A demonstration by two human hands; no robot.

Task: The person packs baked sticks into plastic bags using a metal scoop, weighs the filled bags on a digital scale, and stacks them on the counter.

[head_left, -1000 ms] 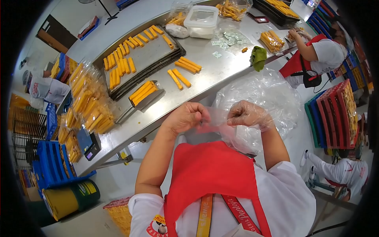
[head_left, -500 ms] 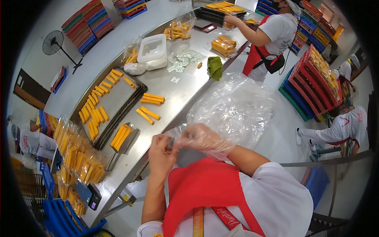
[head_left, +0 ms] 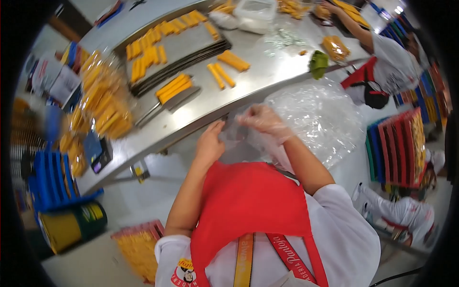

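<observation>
A small clear plastic bag (head_left: 233,134) hangs between my two hands in front of the table edge. My bare left hand (head_left: 210,142) has its fingers closed at the bag's left side. My right hand (head_left: 263,119), in a thin clear glove, pinches the bag's other side. Just beyond my right hand lies a big heap of clear plastic bags (head_left: 318,122). On the steel table (head_left: 201,103), several yellow breadsticks (head_left: 233,61) lie loose. A metal scoop (head_left: 184,98) holds more sticks nearby.
Stacked baking trays (head_left: 179,60) bear rows of sticks. Filled bags (head_left: 103,105) crowd the table's left end. A green cloth (head_left: 318,64) lies at the near edge, beside a packed bag (head_left: 336,48). A co-worker (head_left: 394,62) stands at right; red crates (head_left: 399,148) are stacked behind.
My view has turned, so the table appears higher in the picture. My hands have moved apart, with the clear bag spread between them.
</observation>
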